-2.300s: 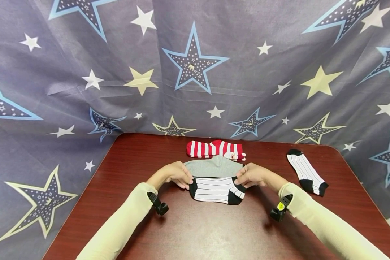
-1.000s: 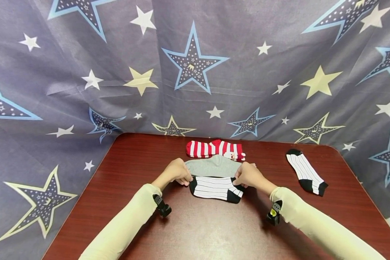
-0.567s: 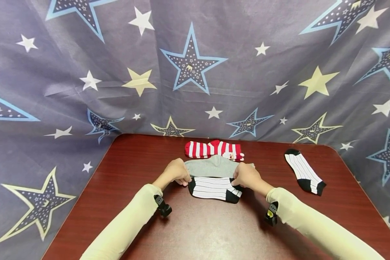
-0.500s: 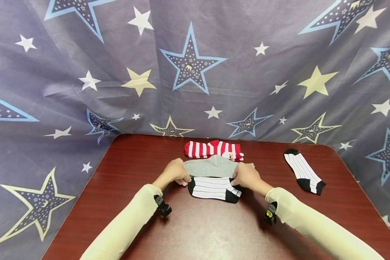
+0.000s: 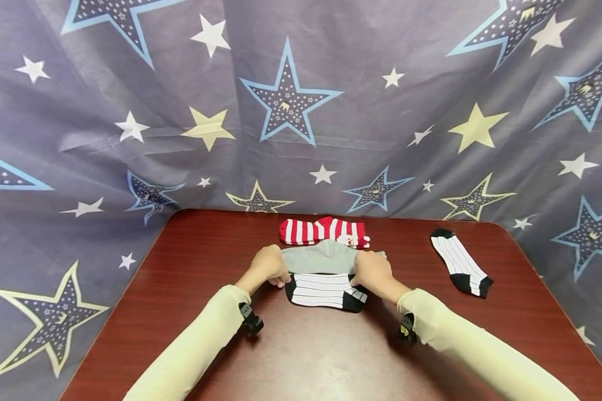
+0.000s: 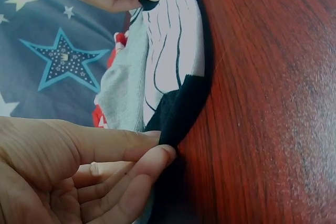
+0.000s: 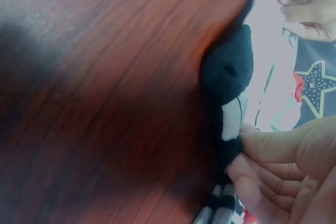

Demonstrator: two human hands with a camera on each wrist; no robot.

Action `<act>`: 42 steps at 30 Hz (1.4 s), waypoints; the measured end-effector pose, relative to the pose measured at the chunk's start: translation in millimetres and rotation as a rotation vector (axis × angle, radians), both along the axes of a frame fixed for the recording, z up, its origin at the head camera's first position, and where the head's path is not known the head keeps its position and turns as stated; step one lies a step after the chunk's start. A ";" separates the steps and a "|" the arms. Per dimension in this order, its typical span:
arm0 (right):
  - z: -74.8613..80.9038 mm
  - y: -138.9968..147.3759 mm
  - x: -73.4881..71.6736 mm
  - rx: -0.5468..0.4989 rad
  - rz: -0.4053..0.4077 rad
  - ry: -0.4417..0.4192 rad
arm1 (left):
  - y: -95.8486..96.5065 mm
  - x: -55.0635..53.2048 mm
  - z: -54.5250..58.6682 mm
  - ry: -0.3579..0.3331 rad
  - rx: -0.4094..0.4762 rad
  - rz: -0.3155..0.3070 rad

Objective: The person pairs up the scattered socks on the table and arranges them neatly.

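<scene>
A white ankle sock with thin black stripes [image 5: 318,290] lies crosswise on the table, its black toe to the left and its black heel and cuff to the right. My left hand [image 5: 271,266] pinches the toe between thumb and finger, plainly seen in the left wrist view. At the other end my right hand [image 5: 375,273] pinches the black cuff; the right wrist view shows thumb and finger on it. Just behind, along the striped sock's far edge, lies a grey sock [image 5: 321,258], partly covered by my right hand. A red-and-white striped sock [image 5: 313,232] lies behind the grey one.
A second white sock with black stripes [image 5: 459,260] lies slantwise at the table's right side. The dark red wooden table [image 5: 301,356] ends at the back against a grey-blue star-patterned cloth [image 5: 361,122].
The striped sock has shifted slightly back against the grey sock, both hands pinching it throughout. My right hand has turned and come slightly inward. The head view has swung a little.
</scene>
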State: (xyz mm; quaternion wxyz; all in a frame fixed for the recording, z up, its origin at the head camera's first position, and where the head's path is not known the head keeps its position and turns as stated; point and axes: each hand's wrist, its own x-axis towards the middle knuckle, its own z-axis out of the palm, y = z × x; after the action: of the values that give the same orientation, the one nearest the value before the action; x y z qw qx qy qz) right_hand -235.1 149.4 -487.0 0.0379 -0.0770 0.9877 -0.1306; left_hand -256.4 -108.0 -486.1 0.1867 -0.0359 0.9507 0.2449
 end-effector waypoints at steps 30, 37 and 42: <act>18.0 23.9 -1.6 -0.227 0.010 -0.184 | -5.3 6.3 16.5 -0.062 0.080 -0.029; 45.4 74.2 -12.5 -0.371 -0.018 -0.219 | 10.9 2.5 36.2 -0.068 0.319 -0.082; 68.2 113.7 -21.7 -0.522 -0.063 -0.245 | 39.6 -3.9 44.4 -0.155 0.631 -0.128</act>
State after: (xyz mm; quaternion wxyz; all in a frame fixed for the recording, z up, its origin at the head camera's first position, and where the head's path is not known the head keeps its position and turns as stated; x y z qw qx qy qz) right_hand -256.8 263.0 -418.8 0.1320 -0.0371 0.9107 -0.3896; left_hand -260.3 -68.3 -441.7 0.2753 0.0651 0.8113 0.5117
